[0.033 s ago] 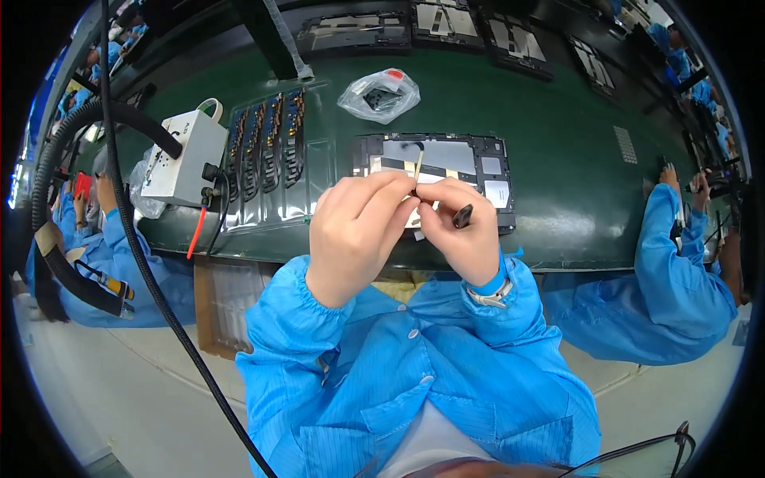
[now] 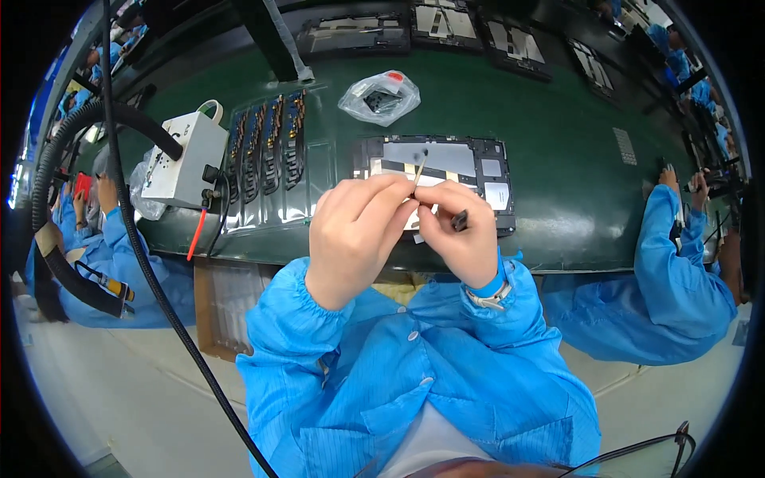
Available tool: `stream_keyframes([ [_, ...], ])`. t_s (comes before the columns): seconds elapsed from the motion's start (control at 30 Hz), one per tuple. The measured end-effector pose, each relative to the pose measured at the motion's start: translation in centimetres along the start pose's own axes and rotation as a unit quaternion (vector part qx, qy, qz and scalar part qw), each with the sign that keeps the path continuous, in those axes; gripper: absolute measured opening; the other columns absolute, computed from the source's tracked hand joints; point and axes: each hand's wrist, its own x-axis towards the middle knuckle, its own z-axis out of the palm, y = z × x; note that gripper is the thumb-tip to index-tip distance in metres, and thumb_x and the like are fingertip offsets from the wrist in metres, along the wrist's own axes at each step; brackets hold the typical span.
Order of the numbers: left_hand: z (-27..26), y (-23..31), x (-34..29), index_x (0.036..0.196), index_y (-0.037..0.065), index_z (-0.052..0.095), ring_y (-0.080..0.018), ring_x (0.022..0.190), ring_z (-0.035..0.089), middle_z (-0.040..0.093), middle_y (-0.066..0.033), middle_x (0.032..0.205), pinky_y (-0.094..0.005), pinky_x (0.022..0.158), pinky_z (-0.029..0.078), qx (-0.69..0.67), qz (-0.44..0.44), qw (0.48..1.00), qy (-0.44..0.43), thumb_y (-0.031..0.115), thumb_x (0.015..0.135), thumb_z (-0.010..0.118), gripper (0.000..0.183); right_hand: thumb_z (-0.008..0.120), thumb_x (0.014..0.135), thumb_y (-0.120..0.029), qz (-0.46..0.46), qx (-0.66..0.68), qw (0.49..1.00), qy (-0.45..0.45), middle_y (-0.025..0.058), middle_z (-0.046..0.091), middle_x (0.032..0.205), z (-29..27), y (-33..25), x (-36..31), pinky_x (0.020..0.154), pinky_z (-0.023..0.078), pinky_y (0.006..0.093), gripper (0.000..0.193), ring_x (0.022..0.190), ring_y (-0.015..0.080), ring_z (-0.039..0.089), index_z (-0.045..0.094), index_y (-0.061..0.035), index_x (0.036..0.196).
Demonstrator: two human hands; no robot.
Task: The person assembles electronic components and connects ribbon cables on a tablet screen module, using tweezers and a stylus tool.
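Both hands raised just above the opened tablet chassis (image 2: 434, 179). Left hand (image 2: 355, 239) fingertips pressed together, pinching a thin tan strip (image 2: 419, 171) that sticks up past them. Right hand (image 2: 458, 235) curled round a small black tool (image 2: 460, 220). Judged mid-step: strip in hand, not yet laid. Next calls for lowering beyond fingertips. Green belt (image 2: 558, 127) open to the right; component tray (image 2: 267, 147) left.

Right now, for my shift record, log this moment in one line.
left hand: pinches thin tan strip | right hand: holds small black tool | below: black rectangular tablet frame on green conveyor belt
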Motion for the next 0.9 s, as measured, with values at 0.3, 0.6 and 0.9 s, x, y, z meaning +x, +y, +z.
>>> stream_keyframes([
  [0.3, -1.1, -0.8, -0.2, 0.085, 0.004, 0.064, -0.0221, 0.072, 0.059, 0.064, -0.0057, 0.084, -0.0314, 0.062, 0.044, 0.032, 0.034, 0.998, -0.039, 0.001, 0.066, 0.068, 0.019, 0.059, 0.062, 0.012, -0.158, -0.126, 0.979, 0.023, 0.0076, 0.055, 0.071, 0.7, 1.0, -0.5, 0.045, 0.044, 0.0252, 0.034, 0.059, 0.0155, 0.054, 0.063, -0.0010, 0.093],
  [0.6, -3.1, -2.4, -2.5, 0.082, 0.008, 0.060, -0.0218, 0.066, 0.056, 0.062, -0.0043, 0.081, -0.0331, 0.060, 0.042, 0.130, 0.007, 0.991, 0.037, 0.000, 0.064, 0.065, 0.021, 0.062, 0.059, 0.007, -0.060, -0.108, 0.989, -0.086, 0.0072, 0.054, 0.072, 1.0, 1.3, -1.4, 0.058, 0.047, 0.0295, 0.052, 0.064, 0.0209, 0.057, 0.061, -0.0080, 0.109],
  [0.9, -11.7, -5.8, -19.3, 0.088, 0.003, 0.063, -0.0289, 0.078, 0.060, 0.063, -0.0123, 0.088, -0.0373, 0.068, 0.047, 0.374, -0.353, 0.857, 0.012, 0.006, 0.081, 0.055, 0.011, 0.055, 0.069, 0.005, 0.024, -0.038, 0.993, -0.109, 0.0029, 0.052, 0.068, 2.1, 3.4, -1.7, 0.051, 0.038, 0.0185, 0.037, 0.058, 0.0062, 0.047, 0.064, -0.0047, 0.104],
])
